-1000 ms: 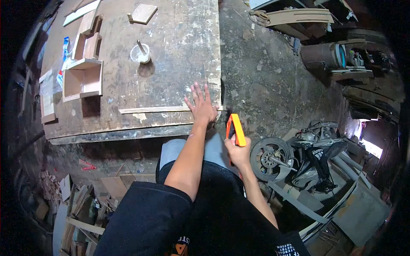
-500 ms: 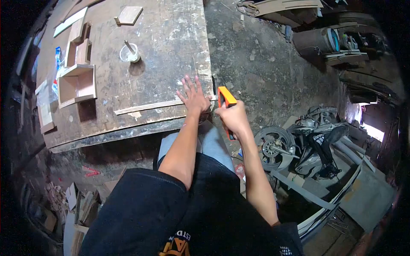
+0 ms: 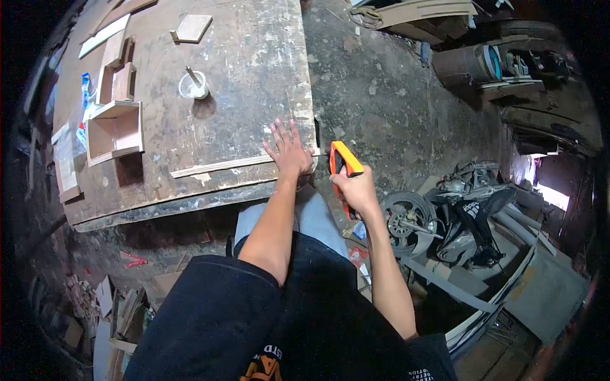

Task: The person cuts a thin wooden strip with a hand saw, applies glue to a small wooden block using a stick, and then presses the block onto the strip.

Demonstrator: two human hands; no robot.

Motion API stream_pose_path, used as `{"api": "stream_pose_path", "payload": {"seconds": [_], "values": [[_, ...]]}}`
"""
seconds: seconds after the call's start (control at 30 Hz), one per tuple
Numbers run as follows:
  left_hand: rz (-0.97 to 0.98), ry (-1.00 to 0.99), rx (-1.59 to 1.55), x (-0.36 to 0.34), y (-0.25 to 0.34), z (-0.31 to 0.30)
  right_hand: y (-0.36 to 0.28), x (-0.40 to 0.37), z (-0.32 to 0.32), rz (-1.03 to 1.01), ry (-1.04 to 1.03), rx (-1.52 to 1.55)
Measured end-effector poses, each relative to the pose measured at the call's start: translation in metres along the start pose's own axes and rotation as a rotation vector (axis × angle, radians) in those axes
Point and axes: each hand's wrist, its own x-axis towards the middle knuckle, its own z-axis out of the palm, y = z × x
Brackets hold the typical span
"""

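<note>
My left hand (image 3: pixel 292 159) lies with fingers spread on a thin wood strip (image 3: pixel 219 166), pressing it against the worktable near the right edge. The strip runs along the front of the table, and its right end is partly hidden by that hand. Just off the table's right side, my right hand (image 3: pixel 357 190) is closed around the orange and black handle of a handsaw (image 3: pixel 347 159). The saw's blade is barely visible; it seems to point toward the table edge by the strip's end.
On the worktable (image 3: pixel 248 70) stand a white cup (image 3: pixel 193 84) with a stick in it, a flat wood piece (image 3: pixel 193 28) and open wooden boxes (image 3: pixel 115 130). A wheel (image 3: pixel 406 222) and motorbike parts lie right of my legs. Scrap wood (image 3: pixel 124 311) is heaped at lower left.
My right hand and the saw have shifted a little to the right and down, away from the table edge. My left hand stays on the strip, almost unmoved.
</note>
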Motion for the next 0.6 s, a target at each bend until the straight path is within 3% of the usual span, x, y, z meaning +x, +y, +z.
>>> {"api": "stream_pose_path", "payload": {"seconds": [0.17,0.27,0.6], "values": [[-0.006,0.005,-0.011,0.002,0.004,-0.006,0.011,-0.009,0.019,-0.035,0.052,-0.119],[-0.023,-0.017,-0.019,0.002,0.004,-0.006,-0.016,-0.011,0.028,-0.009,-0.008,-0.082],[0.018,0.026,-0.011,0.004,-0.001,0.001,-0.008,0.015,-0.001,0.059,-0.029,-0.021]]}}
